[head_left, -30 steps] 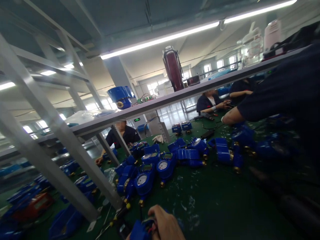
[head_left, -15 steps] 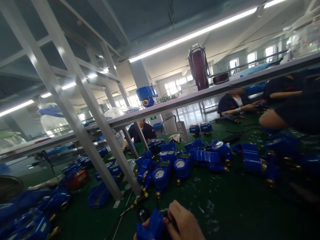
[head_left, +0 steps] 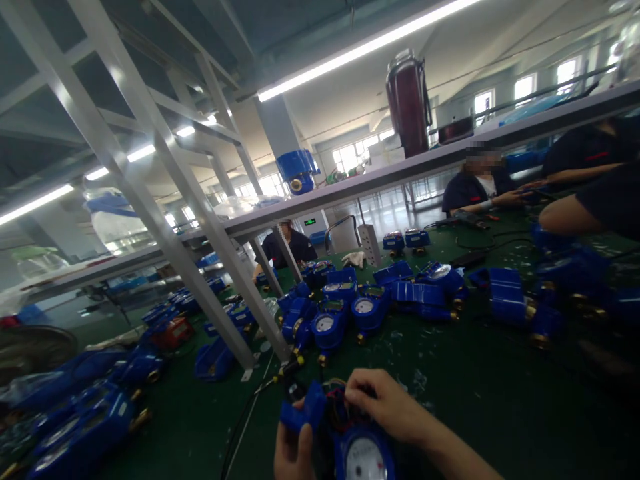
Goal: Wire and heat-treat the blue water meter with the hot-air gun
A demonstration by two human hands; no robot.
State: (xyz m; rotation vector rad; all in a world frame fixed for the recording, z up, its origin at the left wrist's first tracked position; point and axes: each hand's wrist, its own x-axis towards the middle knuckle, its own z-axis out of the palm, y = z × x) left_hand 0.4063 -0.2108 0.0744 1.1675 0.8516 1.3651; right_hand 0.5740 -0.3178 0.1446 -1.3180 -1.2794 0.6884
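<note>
Both hands on blue water meter (head_left: 350, 447) | left hand (head_left: 293, 453) grips cover | right hand (head_left: 387, 407) pinches wiring | meter pile (head_left: 350, 310) beyond

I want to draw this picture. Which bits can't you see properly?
Head view only:
- Left hand: cut off by the bottom edge.
- Round blue plastic water meter: dial figures too small; right hand covers its red wiring.
- Blue meters far right: blurred.
- Tall dark-red jug: contents not visible.

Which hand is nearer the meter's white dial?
Right. The right hand pinches the wires just above the dial; the left hand grips the meter's open lid, off to the dial's left.
</note>
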